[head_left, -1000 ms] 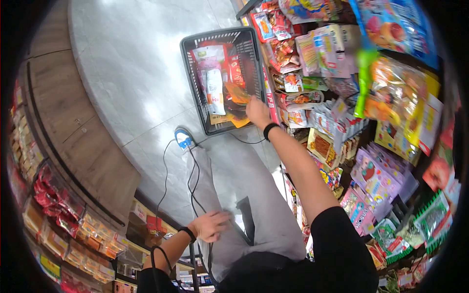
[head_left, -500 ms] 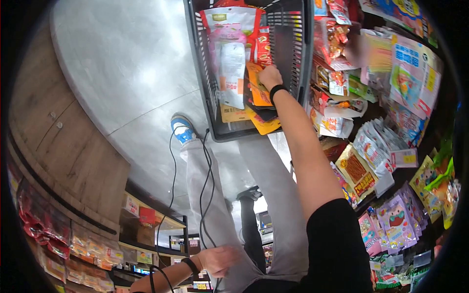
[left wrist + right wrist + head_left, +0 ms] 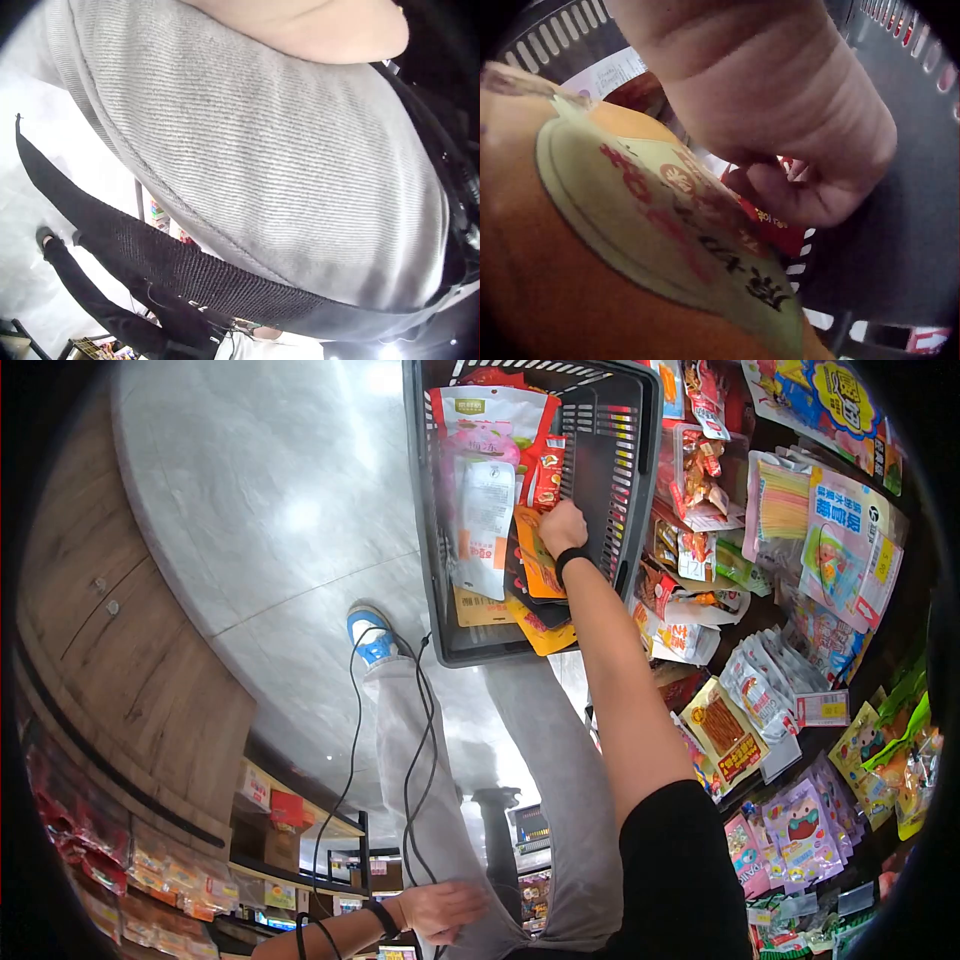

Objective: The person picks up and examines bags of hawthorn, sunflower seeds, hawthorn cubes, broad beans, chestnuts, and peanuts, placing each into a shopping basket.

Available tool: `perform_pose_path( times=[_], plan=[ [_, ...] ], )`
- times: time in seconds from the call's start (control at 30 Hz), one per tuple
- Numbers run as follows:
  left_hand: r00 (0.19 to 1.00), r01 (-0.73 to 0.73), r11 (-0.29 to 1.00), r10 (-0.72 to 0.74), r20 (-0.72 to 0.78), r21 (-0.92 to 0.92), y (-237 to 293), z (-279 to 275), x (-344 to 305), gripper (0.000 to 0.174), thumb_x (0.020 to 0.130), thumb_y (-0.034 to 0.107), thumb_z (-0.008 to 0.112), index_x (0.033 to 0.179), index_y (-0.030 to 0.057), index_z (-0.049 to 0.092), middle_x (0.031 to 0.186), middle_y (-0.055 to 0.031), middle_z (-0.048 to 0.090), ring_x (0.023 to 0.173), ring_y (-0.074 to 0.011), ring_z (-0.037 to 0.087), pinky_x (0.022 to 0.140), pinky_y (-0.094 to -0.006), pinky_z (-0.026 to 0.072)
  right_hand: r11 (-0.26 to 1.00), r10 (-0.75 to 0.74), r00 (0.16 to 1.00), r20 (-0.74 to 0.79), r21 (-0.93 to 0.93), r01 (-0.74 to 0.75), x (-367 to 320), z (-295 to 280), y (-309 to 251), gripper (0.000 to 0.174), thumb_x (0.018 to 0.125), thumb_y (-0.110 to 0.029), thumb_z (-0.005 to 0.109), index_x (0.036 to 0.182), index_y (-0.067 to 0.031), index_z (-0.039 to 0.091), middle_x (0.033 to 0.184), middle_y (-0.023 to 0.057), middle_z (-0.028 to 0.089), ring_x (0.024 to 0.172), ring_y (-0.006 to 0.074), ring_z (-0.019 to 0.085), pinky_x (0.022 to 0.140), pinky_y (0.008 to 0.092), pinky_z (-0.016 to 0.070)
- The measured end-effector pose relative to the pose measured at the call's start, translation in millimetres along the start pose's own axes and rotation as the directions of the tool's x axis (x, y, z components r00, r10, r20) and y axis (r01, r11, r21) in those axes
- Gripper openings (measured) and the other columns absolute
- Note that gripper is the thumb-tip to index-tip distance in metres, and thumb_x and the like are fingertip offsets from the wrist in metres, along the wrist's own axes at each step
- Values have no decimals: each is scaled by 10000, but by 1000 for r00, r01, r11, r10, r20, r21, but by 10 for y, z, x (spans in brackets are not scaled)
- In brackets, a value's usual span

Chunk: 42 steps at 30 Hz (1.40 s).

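Observation:
My right hand (image 3: 563, 528) is inside the dark grey shopping basket (image 3: 422, 510), its fingers curled at the upper edge of an orange snack packet (image 3: 540, 565). Up close, the orange packet (image 3: 630, 247) leans beside the wrist, and a red packet (image 3: 780, 229) lies just behind the curled fingers (image 3: 780, 191). I cannot tell whether they grip either packet. A white pouch (image 3: 486, 520) and a red-and-white pouch (image 3: 500, 410) lie to the left. My left hand (image 3: 445, 910) rests on the grey trousers with relaxed fingers; only part of it (image 3: 330, 22) shows in the left wrist view.
Shelves of snack bags, including a lidded-looking clear pack (image 3: 703, 475) and purple bags (image 3: 800, 830), line the right side close to the basket. A wooden display (image 3: 130, 620) stands left. Black cables (image 3: 425, 730) hang along the leg. Another person (image 3: 105, 285) stands behind.
From near the basket's right rim, my right hand has gone further in, and the orange packet now stands upright among the others. The view has moved closer over the basket. My left hand stays low.

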State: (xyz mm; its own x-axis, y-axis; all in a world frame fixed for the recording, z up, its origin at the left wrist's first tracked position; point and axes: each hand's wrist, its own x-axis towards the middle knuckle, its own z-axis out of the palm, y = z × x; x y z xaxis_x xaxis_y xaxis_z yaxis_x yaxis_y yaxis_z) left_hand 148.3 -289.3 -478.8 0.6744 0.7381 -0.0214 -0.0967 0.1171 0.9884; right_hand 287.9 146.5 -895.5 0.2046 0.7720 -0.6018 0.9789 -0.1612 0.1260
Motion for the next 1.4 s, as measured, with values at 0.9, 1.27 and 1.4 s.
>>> perform_pose_path(
  times=[0.9,1.27,1.4],
  plan=[
    [986,166,755,-108,-129,634,952,-386,-591,388,731,238,611,1057,29,598,971,-139,607,995,-336,557,951,-488,426,857,-515,857,-30,9,515,-4317,-3602,1219,193,883,-211,595,953,-37,644,797,217,680,794,410,674,705,518,531],
    [937,153,651,144,-318,744,3987,-1692,263,1119,640,301,866,1505,-7,225,1480,-220,388,1377,-392,363,1120,-475,315,700,-623,746,-234,259,666,-6685,-5810,1530,163,893,-211,629,938,-55,639,779,150,672,740,372,653,653,461,507],
    [915,-142,551,389,-103,822,4749,-1746,1131,1037,647,266,857,1482,12,298,1510,-196,378,1401,-369,358,1138,-496,300,557,-689,579,-437,192,808,-6919,-6621,1659,111,912,-173,618,953,-70,609,839,137,663,765,353,649,647,446,506]
  ],
)
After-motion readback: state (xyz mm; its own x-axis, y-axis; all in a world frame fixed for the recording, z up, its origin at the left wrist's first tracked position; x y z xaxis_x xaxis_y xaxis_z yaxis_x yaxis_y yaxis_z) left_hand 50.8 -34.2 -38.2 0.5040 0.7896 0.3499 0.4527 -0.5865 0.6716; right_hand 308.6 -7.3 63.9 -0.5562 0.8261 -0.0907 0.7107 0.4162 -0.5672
